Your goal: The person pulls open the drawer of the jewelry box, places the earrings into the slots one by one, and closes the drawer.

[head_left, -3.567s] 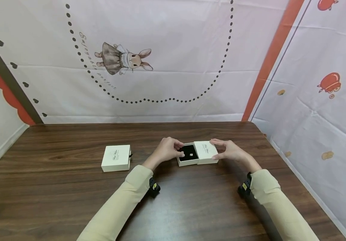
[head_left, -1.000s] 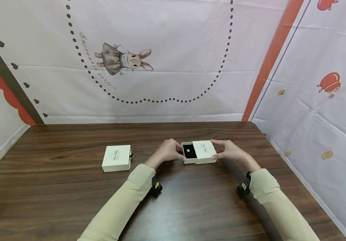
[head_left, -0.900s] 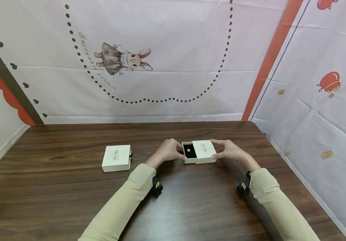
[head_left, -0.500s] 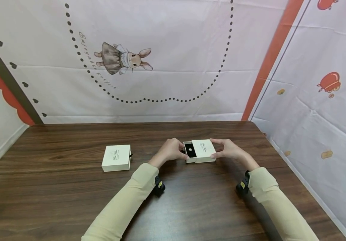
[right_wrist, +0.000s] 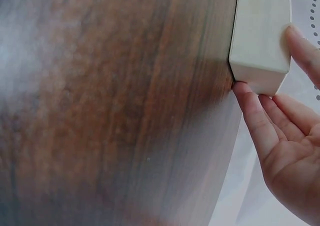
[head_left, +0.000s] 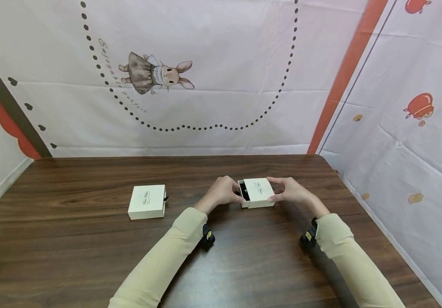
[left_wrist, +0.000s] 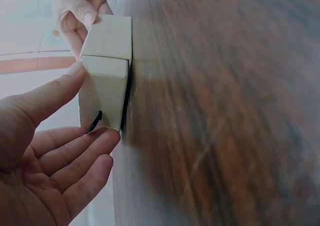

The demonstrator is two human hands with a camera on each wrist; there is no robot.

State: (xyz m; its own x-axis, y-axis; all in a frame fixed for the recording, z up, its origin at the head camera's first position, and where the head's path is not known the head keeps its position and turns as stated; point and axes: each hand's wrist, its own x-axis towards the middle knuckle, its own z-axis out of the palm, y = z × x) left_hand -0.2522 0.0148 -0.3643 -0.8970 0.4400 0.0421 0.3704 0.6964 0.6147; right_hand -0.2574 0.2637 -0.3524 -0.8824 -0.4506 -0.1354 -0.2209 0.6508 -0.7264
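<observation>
A cream jewelry box (head_left: 259, 188) with a sliding sleeve lies on the table, right of centre. Its drawer (left_wrist: 104, 93) sticks out a little on the left, showing a strip of black lining with a small shiny piece (head_left: 245, 191). My left hand (head_left: 222, 190) holds the drawer's left end, thumb at one edge and fingers at the other. A black ribbon tab (left_wrist: 95, 122) hangs from that end, by the fingertips. From the other side, my right hand (head_left: 293, 191) grips the sleeve between thumb and fingers. Most of the drawer is hidden inside the sleeve.
A second cream box (head_left: 146, 202), closed, with a black tab on its right, lies to the left on the brown wooden table (head_left: 70, 248). Printed cloth (head_left: 224, 77) hangs behind the table and along its right side.
The drawer has slid rightward into the sleeve, pushed by my left hand, so less black lining shows. Earlier, the left fingers were over the lining. My right hand has stayed on the sleeve.
</observation>
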